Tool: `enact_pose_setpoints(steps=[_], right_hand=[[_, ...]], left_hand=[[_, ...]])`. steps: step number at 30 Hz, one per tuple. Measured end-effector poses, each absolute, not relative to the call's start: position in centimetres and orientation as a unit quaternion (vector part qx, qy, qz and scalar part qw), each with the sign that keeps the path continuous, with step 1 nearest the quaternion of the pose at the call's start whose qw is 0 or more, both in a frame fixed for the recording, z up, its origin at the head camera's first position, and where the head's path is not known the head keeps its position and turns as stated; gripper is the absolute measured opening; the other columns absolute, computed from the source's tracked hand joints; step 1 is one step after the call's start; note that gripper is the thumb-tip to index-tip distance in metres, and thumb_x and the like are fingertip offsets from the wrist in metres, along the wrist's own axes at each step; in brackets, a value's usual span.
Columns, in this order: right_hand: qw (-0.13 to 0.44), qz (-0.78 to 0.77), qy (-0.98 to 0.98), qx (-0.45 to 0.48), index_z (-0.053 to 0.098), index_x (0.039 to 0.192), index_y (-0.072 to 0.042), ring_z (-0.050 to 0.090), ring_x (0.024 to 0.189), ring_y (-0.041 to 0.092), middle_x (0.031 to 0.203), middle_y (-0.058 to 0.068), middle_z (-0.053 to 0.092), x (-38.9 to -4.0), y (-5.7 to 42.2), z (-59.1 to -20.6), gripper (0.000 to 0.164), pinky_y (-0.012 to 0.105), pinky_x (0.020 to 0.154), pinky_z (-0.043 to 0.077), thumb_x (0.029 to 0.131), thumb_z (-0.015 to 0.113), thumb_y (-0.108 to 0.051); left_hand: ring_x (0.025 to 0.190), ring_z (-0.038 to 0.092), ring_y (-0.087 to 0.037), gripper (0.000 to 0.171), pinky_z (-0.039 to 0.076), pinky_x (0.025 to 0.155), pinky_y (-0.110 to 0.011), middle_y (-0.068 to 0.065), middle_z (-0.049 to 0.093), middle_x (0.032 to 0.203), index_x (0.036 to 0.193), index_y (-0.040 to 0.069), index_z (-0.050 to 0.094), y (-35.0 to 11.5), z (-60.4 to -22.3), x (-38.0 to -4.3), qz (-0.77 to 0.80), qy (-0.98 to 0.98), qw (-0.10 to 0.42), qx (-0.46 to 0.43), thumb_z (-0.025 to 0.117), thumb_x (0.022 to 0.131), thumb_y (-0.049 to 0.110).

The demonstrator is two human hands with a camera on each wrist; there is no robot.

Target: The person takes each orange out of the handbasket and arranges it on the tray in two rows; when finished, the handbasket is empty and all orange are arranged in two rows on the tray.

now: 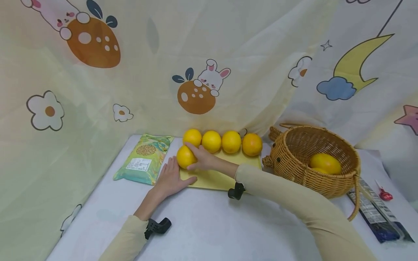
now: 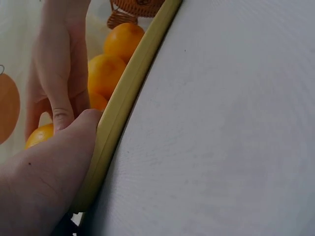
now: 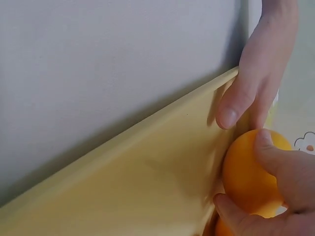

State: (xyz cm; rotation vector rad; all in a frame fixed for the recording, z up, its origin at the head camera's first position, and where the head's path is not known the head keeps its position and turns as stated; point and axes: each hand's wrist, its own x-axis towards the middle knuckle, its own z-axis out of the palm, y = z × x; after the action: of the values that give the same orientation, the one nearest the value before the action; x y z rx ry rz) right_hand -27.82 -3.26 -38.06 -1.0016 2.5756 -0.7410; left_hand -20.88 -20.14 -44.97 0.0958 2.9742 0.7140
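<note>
My right hand [image 1: 205, 160] grips an orange [image 1: 184, 158] at the left end of a yellow tray [image 1: 212, 181]. Thumb and fingers curl around the fruit's side in the right wrist view, where the orange [image 3: 246, 169] is seen close up. My left hand [image 1: 173, 178] lies along the tray's left side, its fingers stretched out and its thumb over the front rim. Those fingers reach close beside the held orange. Behind it, several more oranges [image 1: 231, 142] stand in a row along the tray's back. Part of the tray is hidden under the right forearm.
A green and yellow bag [image 1: 138, 159] with a white label lies left of the tray. To the right stands a wicker basket [image 1: 290, 174] with yellow-orange fruit [image 1: 326, 163] inside. Dark flat packets [image 1: 378, 214] and a small red wrapped thing [image 1: 386, 195] lie beyond it. A printed cloth [image 1: 254, 72] hangs behind.
</note>
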Motion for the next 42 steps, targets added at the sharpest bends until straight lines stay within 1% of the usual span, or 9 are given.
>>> enact_pose_setpoints(steps=[6, 15, 19, 23, 27, 30, 33, 37, 42], right_hand=[[0.138, -0.265, 0.891, -0.342, 0.010, 0.157, -0.018, 0.037, 0.138, 0.038, 0.156, 0.015, 0.035, -28.1, -3.4, -38.9, 0.094, 0.048, 0.119, 0.030, 0.087, 0.072, -0.029], [0.082, -0.255, 0.903, -0.337, 0.004, 0.158, -0.015, 0.048, 0.124, 0.032, 0.141, 0.024, 0.045, -25.0, -0.5, -38.3, 0.108, 0.043, 0.107, 0.046, 0.081, 0.078, -0.035], [0.090, -0.271, 0.893, -0.349, 0.014, 0.157, -0.016, 0.045, 0.132, 0.030, 0.147, 0.020, 0.040, -21.7, 2.8, -37.0, 0.096, 0.047, 0.109, 0.044, 0.085, 0.075, -0.035], [0.110, -0.313, 0.870, -0.363, 0.027, 0.153, -0.013, 0.047, 0.131, 0.027, 0.145, 0.012, 0.044, -17.9, 7.2, -35.0, 0.079, 0.045, 0.104, 0.049, 0.089, 0.070, -0.030], [0.038, -0.335, 0.859, -0.386, 0.038, 0.145, -0.010, 0.055, 0.121, 0.025, 0.140, 0.011, 0.051, -15.6, 11.8, -33.5, 0.066, 0.038, 0.093, 0.056, 0.089, 0.070, -0.021], [-0.051, -0.336, 0.858, -0.386, 0.045, 0.139, -0.007, 0.059, 0.115, 0.018, 0.133, 0.010, 0.055, -15.4, 15.0, -32.5, 0.059, 0.028, 0.088, 0.058, 0.086, 0.072, -0.010], [-0.098, -0.351, 0.854, -0.371, 0.049, 0.135, -0.003, 0.058, 0.112, 0.002, 0.127, 0.011, 0.058, -15.9, 18.0, -31.4, 0.054, 0.019, 0.084, 0.057, 0.085, 0.071, -0.001], [-0.092, -0.364, 0.868, -0.325, 0.052, 0.130, 0.000, 0.053, 0.109, -0.012, 0.125, 0.015, 0.057, -16.7, 21.3, -30.3, 0.044, 0.008, 0.082, 0.052, 0.089, 0.066, -0.001], [-0.087, -0.314, 0.911, -0.251, 0.058, 0.125, -0.003, 0.057, 0.104, -0.003, 0.123, 0.015, 0.062, -17.8, 24.3, -29.7, 0.035, 0.010, 0.079, 0.053, 0.092, 0.066, -0.013]], left_hand=[[0.151, 0.001, -0.042, 0.116, 0.006, 0.122, -0.060, -0.028, 0.001, 0.161, 0.153, -0.007, 0.005, -19.7, -44.5, -20.4, 0.186, 0.982, 0.042, 0.016, 0.045, 0.084, 0.077], [0.150, 0.004, -0.043, 0.116, 0.007, 0.122, -0.060, -0.029, 0.005, 0.160, 0.152, -0.008, 0.009, -19.1, -44.2, -20.3, 0.155, 0.986, 0.052, 0.016, 0.041, 0.084, 0.079], [0.150, 0.003, -0.043, 0.120, 0.006, 0.122, -0.059, -0.028, 0.002, 0.161, 0.153, -0.007, 0.006, -19.2, -44.3, -20.6, 0.149, 0.987, 0.062, 0.019, 0.038, 0.081, 0.083], [0.150, 0.002, -0.043, 0.122, 0.006, 0.122, -0.059, -0.028, 0.002, 0.161, 0.153, -0.007, 0.005, -19.7, -44.2, -20.9, 0.153, 0.986, 0.068, 0.025, 0.040, 0.079, 0.085], [0.150, 0.002, -0.044, 0.123, 0.005, 0.122, -0.059, -0.028, 0.001, 0.161, 0.153, -0.007, 0.004, -20.2, -44.0, -20.9, 0.148, 0.985, 0.078, 0.031, 0.040, 0.079, 0.084], [0.150, 0.002, -0.045, 0.122, 0.005, 0.122, -0.060, -0.029, 0.001, 0.161, 0.152, -0.008, 0.003, -20.5, -43.8, -20.9, 0.146, 0.985, 0.081, 0.035, 0.040, 0.080, 0.084], [0.149, 0.003, -0.046, 0.124, 0.006, 0.122, -0.060, -0.029, 0.002, 0.160, 0.152, -0.008, 0.003, -20.6, -43.8, -20.8, 0.141, 0.986, 0.085, 0.037, 0.039, 0.080, 0.085], [0.149, 0.003, -0.046, 0.124, 0.007, 0.121, -0.060, -0.030, 0.002, 0.160, 0.152, -0.009, 0.002, -20.6, -43.8, -20.6, 0.136, 0.986, 0.094, 0.038, 0.040, 0.079, 0.085], [0.149, 0.004, -0.047, 0.124, 0.007, 0.121, -0.061, -0.031, 0.002, 0.160, 0.152, -0.010, 0.002, -20.4, -43.9, -20.5, 0.136, 0.985, 0.095, 0.038, 0.041, 0.080, 0.084]])
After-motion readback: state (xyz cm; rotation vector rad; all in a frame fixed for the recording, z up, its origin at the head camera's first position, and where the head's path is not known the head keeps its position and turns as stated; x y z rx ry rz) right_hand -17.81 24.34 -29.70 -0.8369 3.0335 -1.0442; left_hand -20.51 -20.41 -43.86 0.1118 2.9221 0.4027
